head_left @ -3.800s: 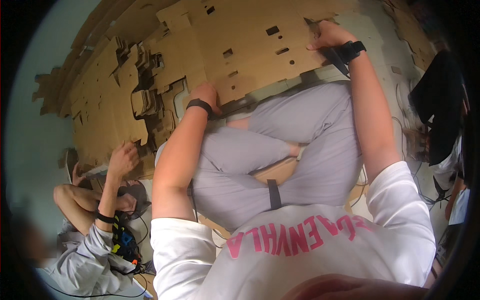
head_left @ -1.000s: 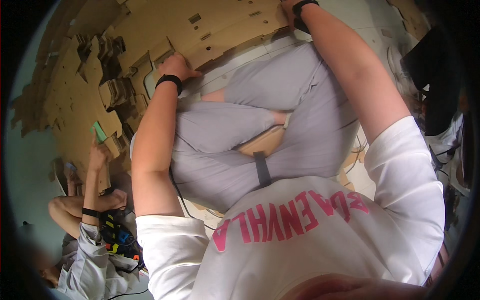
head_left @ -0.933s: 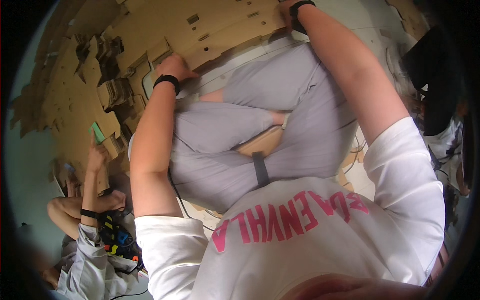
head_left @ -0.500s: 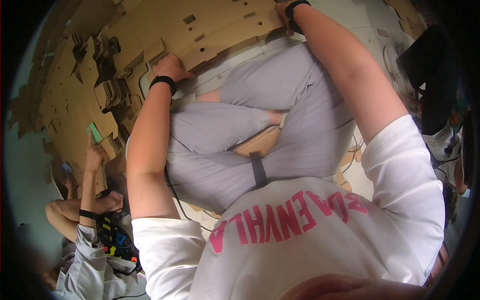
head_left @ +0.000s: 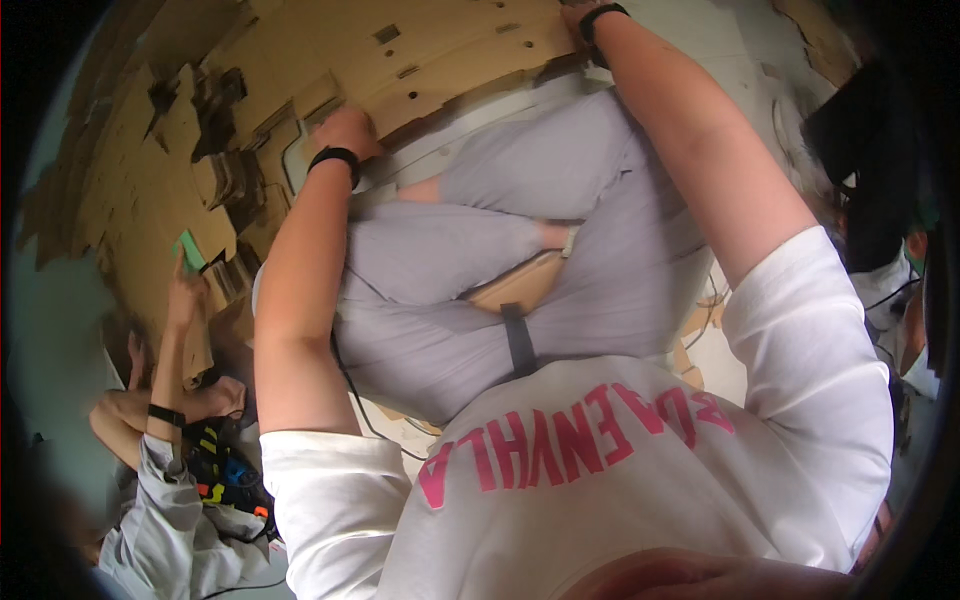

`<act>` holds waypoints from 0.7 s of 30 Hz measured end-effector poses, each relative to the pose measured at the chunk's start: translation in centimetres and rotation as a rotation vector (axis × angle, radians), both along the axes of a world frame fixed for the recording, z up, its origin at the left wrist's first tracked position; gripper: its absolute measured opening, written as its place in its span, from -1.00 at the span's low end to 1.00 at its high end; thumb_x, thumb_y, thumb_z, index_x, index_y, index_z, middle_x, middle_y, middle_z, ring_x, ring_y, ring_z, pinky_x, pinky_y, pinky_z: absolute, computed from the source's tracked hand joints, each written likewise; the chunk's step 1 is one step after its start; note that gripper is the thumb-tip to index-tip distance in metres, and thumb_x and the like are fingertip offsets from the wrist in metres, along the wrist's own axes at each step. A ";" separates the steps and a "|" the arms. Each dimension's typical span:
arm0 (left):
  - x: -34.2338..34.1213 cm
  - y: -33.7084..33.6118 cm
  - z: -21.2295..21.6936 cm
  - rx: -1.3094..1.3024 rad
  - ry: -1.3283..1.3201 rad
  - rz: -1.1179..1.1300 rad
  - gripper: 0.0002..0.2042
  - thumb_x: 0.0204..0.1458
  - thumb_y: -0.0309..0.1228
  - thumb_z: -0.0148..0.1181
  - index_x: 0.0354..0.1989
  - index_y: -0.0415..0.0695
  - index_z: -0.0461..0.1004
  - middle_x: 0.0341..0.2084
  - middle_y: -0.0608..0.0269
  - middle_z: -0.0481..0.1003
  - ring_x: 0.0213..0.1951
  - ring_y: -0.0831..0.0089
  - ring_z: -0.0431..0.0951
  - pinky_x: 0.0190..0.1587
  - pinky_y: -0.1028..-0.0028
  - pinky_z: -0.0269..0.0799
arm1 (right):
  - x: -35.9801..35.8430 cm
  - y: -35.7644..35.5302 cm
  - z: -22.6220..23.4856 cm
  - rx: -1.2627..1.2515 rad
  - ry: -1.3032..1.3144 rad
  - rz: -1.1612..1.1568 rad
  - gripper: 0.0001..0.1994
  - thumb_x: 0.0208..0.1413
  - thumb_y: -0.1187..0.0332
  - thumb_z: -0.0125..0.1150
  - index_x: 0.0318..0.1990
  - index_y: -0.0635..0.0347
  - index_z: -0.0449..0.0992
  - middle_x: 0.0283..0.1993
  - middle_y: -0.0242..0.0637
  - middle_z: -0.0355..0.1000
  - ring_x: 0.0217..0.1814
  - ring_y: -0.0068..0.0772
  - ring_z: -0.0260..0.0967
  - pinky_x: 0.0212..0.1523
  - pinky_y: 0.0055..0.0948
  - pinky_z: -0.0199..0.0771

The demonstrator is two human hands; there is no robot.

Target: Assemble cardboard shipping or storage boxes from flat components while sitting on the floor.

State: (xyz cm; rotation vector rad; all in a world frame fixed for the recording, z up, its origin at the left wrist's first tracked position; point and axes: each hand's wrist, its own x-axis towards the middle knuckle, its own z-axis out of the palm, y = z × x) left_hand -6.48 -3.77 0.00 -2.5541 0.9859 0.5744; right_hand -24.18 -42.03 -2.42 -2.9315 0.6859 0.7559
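Note:
A large brown cardboard sheet [head_left: 450, 60] with punched slots and round holes lies in front of my crossed legs. My left hand [head_left: 347, 132] is closed at the sheet's near left edge, its fingers bunched and slightly blurred. At the sheet's far right end, my right hand [head_left: 580, 22] is closed around the edge, partly cut off by the top of the picture. Both wrists carry black bands. The undersides of both hands are hidden.
Stacked cut cardboard pieces [head_left: 225, 180] lie to the left. A co-worker's hand [head_left: 185, 295] touches a green piece [head_left: 188, 250] there. A brown flat piece [head_left: 520, 285] rests in my lap. A black cable [head_left: 350, 390] runs beside my left leg. Dark cloth [head_left: 865, 160] is at the right.
My left thumb, stretched out before, is now drawn in against the hand. The sheet and both hands shift slightly right in view. The co-worker's arm moves a little left.

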 end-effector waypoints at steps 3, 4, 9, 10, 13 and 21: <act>0.5 0.3 -0.2 -0.044 0.025 -0.008 -0.38 -0.31 -0.10 0.55 -0.01 -0.10 0.57 -0.01 0.00 0.60 0.07 0.08 0.58 0.10 0.12 0.49 | 0.3 -0.5 -0.5 -0.016 -0.029 0.002 -0.17 -0.14 0.38 0.51 0.36 0.15 0.23 0.30 -0.05 0.41 0.34 -0.01 0.36 0.31 -0.13 0.38; 0.6 0.4 -0.3 -0.008 0.020 0.005 -0.42 -0.30 -0.10 0.53 -0.05 -0.08 0.61 -0.03 0.01 0.61 0.05 0.07 0.59 0.08 0.12 0.50 | 0.5 -0.8 -0.6 -0.020 -0.031 -0.004 -0.17 -0.14 0.38 0.51 0.36 0.15 0.23 0.30 -0.05 0.40 0.34 -0.01 0.36 0.31 -0.13 0.38; 0.4 0.5 0.2 0.022 -0.136 -0.017 -0.44 -0.30 -0.09 0.54 -0.06 -0.06 0.63 -0.04 0.11 0.62 0.05 0.10 0.59 0.16 0.14 0.43 | 2.1 -1.5 -1.4 -0.138 0.126 -0.058 -0.25 -0.03 0.46 0.42 0.36 0.05 0.22 0.37 -0.11 0.32 0.46 0.00 0.20 0.40 0.10 0.22; 0.2 0.6 0.2 0.011 -0.143 -0.024 -0.44 -0.30 -0.09 0.54 -0.06 -0.06 0.63 -0.04 0.11 0.62 0.05 0.10 0.59 0.16 0.14 0.43 | 2.1 -1.5 -1.6 -0.247 0.247 0.001 -0.27 0.00 0.47 0.38 0.37 0.04 0.22 0.41 -0.14 0.27 0.49 -0.02 0.15 0.41 0.11 0.18; -0.1 0.9 1.3 0.005 -0.182 -0.058 -0.40 -0.32 -0.07 0.56 -0.05 -0.06 0.62 -0.01 0.11 0.61 0.09 0.09 0.56 0.21 0.13 0.38 | 1.2 -1.6 -0.8 -0.312 -0.027 0.184 -0.43 0.05 0.46 0.28 0.28 0.05 0.38 0.34 -0.09 0.36 0.43 -0.03 0.26 0.36 0.05 0.27; -1.4 -1.3 6.2 -0.336 -0.197 -0.108 -0.62 0.02 -0.07 0.23 -0.15 -0.08 0.68 -0.24 0.00 0.65 -0.17 0.02 0.66 -0.08 0.14 0.59 | 3.5 5.5 9.0 -0.203 0.067 0.120 -0.58 0.17 0.20 0.11 0.16 0.08 0.55 0.31 -0.03 0.40 0.31 -0.05 0.40 0.30 -0.15 0.40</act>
